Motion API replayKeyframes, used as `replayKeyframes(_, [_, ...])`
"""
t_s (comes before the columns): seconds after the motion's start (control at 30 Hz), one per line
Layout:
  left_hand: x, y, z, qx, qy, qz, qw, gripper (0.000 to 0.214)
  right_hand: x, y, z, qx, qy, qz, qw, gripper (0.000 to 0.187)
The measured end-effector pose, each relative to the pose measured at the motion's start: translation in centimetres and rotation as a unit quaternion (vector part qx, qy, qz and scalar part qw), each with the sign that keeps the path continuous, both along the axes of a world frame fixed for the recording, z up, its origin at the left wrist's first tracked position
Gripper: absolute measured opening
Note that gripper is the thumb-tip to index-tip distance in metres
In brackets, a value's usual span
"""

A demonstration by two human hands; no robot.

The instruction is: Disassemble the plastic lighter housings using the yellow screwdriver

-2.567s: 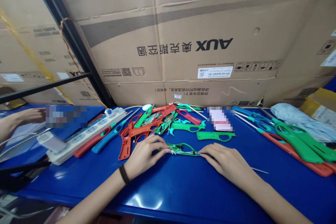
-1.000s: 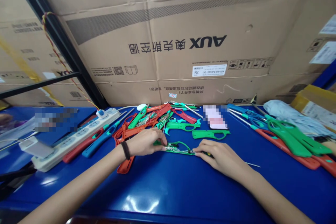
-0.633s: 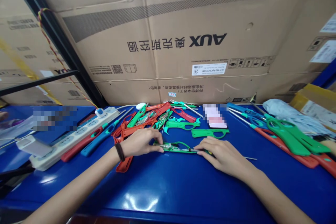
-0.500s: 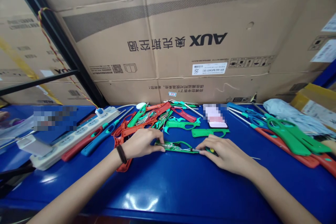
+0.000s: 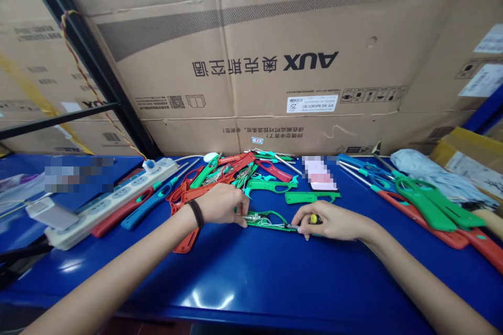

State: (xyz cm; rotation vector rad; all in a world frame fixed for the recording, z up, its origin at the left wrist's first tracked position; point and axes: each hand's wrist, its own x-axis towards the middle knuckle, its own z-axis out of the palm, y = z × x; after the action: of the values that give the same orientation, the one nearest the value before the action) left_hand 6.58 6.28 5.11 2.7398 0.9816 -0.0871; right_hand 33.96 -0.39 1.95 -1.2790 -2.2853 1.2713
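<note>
In front of me lies an opened green lighter casing [image 5: 271, 224] with a clear cylinder, white wires and other small parts inside it. My left hand [image 5: 225, 205] grips its left end between thumb and fingers. At the right end, my right hand [image 5: 328, 222] is closed around what looks like a screwdriver [image 5: 314, 218] with a yellow and black handle. The fingers hide most of the tool, and its tip is hard to make out. An orange-red casing half [image 5: 186, 241] lies under my left wrist.
Behind my hands lies a pile of red and green casing parts [image 5: 236, 170], with a phone [image 5: 324, 180] to its right. Whole lighters [image 5: 428, 209] lie at right beside a light-blue cloth [image 5: 440, 172]. A power strip [image 5: 118, 199] stands left. Cardboard boxes [image 5: 251, 26] wall off the back.
My right hand has turned and its fingers have curled, so the tool's yellow end now shows higher up. My left hand has shifted slightly right and up, still on the casing.
</note>
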Motion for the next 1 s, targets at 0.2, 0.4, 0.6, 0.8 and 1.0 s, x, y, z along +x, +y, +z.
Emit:
replayKeyframes(0.2, [2.6,-1.9,-1.1,0.022,-0.131,-0.059,0.989,0.044,-0.8,-0.3,-0.7,0.070,-0.011,-0.033,0.997,0.025])
replayKeyframes(0.4, [4.5,-3.3,-5.2,0.002,-0.210,-0.066,0.975,0.020,-1.2,-1.2,-0.7,0.206,-0.095,-0.091,0.970,0.013])
replayKeyframes(0.6, [4.4,-3.4,-5.9,-0.004,-0.280,-0.017,0.960,0.032,-0.5,-1.5,-0.4,0.241,-0.109,-0.079,0.961,0.018])
replayKeyframes(0.8, [4.3,-3.9,-5.7,0.080,-0.325,-0.043,0.941,0.014,-0.1,-1.4,-0.3,0.259,-0.125,-0.088,0.954,0.023])
replayKeyframes(1.0, [4.7,-4.0,-5.8,0.151,-0.290,-0.061,0.943,0.014,-0.2,-1.5,-0.4,0.264,-0.133,-0.085,0.952,0.025])
